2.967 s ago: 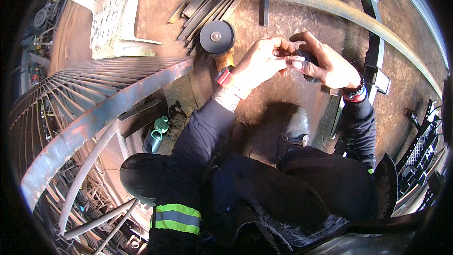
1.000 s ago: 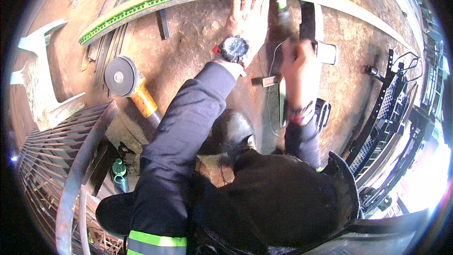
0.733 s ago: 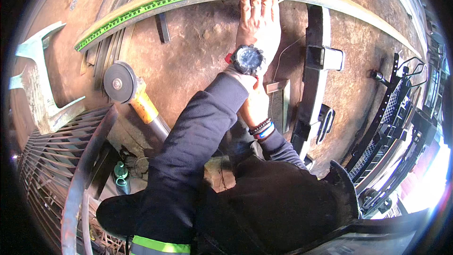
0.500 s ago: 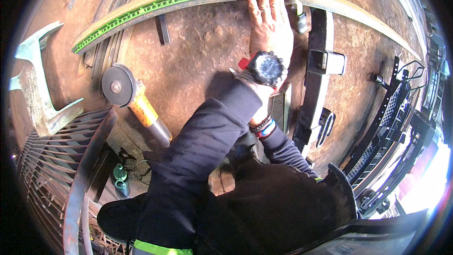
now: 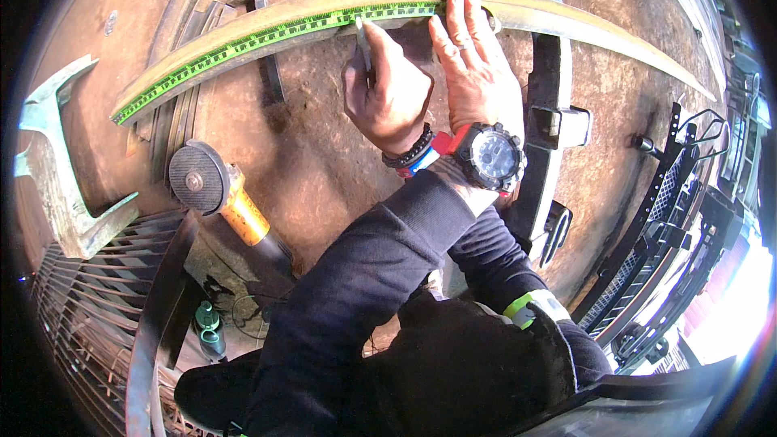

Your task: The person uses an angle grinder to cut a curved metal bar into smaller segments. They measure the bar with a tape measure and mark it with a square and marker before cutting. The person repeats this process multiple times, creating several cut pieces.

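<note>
Along a long tan-and-grey bar (image 5: 583, 18) lies the green blade of a tape measure (image 5: 243, 47). My left hand (image 5: 479, 73), with a black watch at the wrist, rests flat across the bar at the blade's right part, fingers stretched out. Crossed beneath that arm, my right hand (image 5: 390, 97) comes out on the left side, wearing bracelets. It pinches a thin pale grey stick (image 5: 363, 42) whose tip meets the blade's lower edge. The tape's case is mostly hidden behind my left hand.
An angle grinder (image 5: 235, 198) with a yellow body lies left of my arms. Beyond it are a pale steel beam piece (image 5: 61, 170) and a barred metal grating (image 5: 97, 275). A dark square tube (image 5: 544, 137) runs under the bar. A green bottle (image 5: 209, 328) stands lower left.
My right hand has come out from under the left forearm and moved up to the tape with the grey stick. My left hand stays on the bar; the view has shifted slightly.
</note>
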Demonstrator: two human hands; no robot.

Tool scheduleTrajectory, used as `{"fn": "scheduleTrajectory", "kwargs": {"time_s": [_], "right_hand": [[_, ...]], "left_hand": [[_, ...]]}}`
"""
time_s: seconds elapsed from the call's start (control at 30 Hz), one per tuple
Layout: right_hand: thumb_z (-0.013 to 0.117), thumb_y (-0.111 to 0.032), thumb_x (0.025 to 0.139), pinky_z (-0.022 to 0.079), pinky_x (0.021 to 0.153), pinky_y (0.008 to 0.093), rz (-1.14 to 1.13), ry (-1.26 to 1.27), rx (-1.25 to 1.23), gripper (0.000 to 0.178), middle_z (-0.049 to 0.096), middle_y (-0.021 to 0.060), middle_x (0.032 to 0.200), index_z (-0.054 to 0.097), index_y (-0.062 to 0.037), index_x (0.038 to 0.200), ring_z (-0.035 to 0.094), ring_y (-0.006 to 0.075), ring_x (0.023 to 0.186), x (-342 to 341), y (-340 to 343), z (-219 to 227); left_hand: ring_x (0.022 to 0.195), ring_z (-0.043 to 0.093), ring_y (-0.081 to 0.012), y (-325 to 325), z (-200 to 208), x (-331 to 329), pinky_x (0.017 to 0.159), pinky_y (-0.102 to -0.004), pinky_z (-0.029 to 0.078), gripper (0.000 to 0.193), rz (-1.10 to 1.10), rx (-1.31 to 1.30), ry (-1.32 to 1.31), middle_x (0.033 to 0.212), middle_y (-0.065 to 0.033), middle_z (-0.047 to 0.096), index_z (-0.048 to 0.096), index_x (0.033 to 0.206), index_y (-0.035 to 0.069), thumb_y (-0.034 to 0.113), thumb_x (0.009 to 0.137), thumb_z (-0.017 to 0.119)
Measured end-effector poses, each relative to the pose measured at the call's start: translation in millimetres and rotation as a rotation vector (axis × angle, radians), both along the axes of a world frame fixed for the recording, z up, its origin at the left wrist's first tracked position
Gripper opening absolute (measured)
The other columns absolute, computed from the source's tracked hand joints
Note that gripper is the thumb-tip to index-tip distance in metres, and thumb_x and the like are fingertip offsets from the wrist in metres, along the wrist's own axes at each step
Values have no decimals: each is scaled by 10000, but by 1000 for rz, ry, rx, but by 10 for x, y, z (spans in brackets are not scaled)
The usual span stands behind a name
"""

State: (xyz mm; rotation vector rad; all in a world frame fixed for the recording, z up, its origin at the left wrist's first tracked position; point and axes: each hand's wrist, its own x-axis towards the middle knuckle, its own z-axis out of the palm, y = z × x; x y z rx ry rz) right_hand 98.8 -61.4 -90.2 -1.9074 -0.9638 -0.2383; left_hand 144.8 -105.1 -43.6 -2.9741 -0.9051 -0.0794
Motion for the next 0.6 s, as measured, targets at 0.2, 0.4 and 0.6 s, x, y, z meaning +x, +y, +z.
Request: {"fn": "scheduleTrajectory", "kwargs": {"time_s": [0.2, 0.4, 0.6], "right_hand": [[680, 29, 774, 580, 686, 356, 1, -57, -15, 425, 713, 197, 929, 648, 24, 1198, 726, 309, 743, 40, 8, -27], [683, 29, 769, 578, 668, 355, 8, -80, -18, 428, 709, 192, 905, 645, 32, 1195, 721, 304, 723, 34, 5, -69], [685, 30, 763, 575, 650, 355, 13, -97, -6, 431, 705, 187, 882, 641, 39, 1192, 716, 300, 702, 37, 21, -55]], "left_hand": [[1427, 359, -462, -6, -5, 72, 1156, -615, 273, 579, -10, 13, 36, 1531, -289, 391, 437, 1465, -68, 178, 946, 504], [1442, 321, -472, 3, -16, 79, 1163, -630, 243, 583, -19, 7, 44, 1551, -289, 355, 426, 1470, -71, 194, 955, 488], [1457, 282, -482, 19, -1, 84, 1170, -646, 212, 587, -21, 13, 55, 1571, -288, 319, 415, 1475, -73, 210, 964, 472]]}}
